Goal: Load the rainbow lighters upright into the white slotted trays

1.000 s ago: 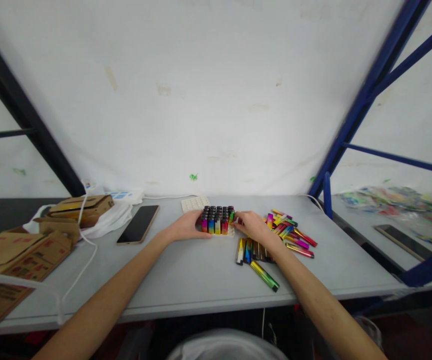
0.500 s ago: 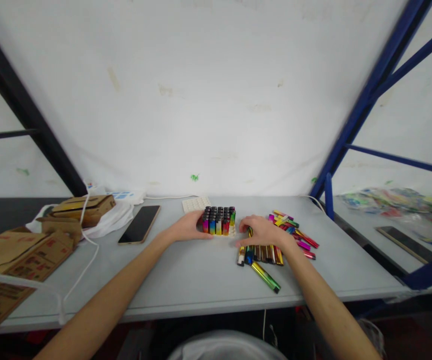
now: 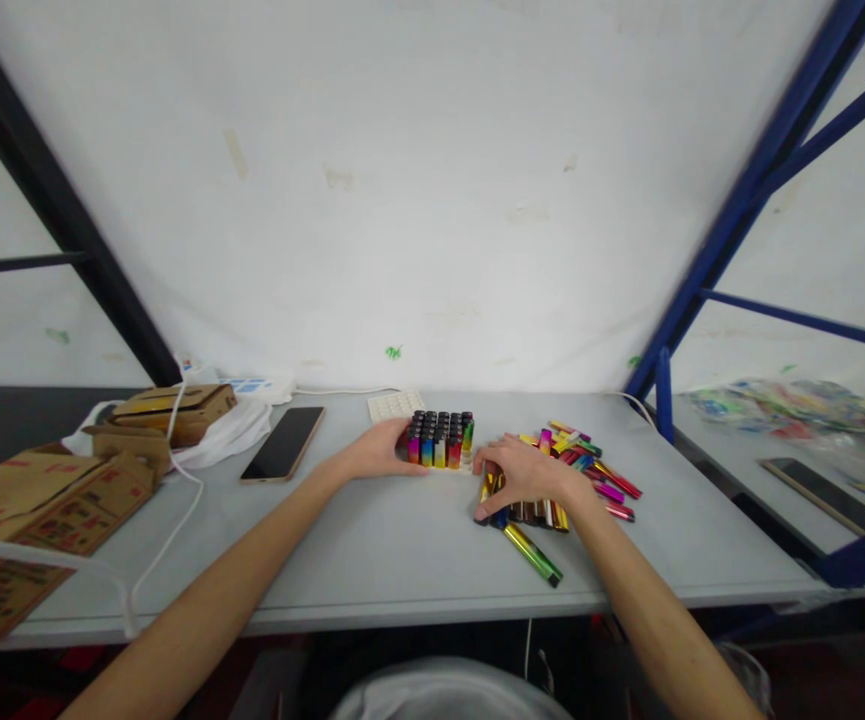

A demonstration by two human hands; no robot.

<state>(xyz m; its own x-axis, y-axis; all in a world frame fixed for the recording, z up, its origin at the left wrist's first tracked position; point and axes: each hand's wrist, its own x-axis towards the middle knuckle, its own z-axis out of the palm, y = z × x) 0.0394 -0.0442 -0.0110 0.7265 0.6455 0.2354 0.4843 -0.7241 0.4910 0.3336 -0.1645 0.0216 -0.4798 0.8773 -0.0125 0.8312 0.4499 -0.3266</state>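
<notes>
Rows of upright lighters [image 3: 439, 440], shiny and many-coloured with black tops, stand packed in a pale holder [image 3: 466, 464]. My left hand [image 3: 381, 450] grips this block from its left side, thumb at the front and fingers behind. To the right of it, my right hand [image 3: 518, 472] is closed, thumb and fingertips on the two ends of a gold lighter [image 3: 487, 487]. Under and beside that hand lie more loose lighters [image 3: 608, 492], some in a row and others heaped. A green-yellow lighter [image 3: 533, 556] lies slanted in front, its dark end toward me.
A phone [image 3: 284, 444] lies left of my left hand. Behind the block is a white gridded tray [image 3: 394, 405]. Cardboard boxes [image 3: 57, 510] and a white cable [image 3: 190, 500] take up the table's left side. A blue metal frame [image 3: 709, 240] stands on the right.
My right hand has come down and slightly toward me, and its thumb and fingers have closed on a gold lighter in the row. The left hand stays on the block.
</notes>
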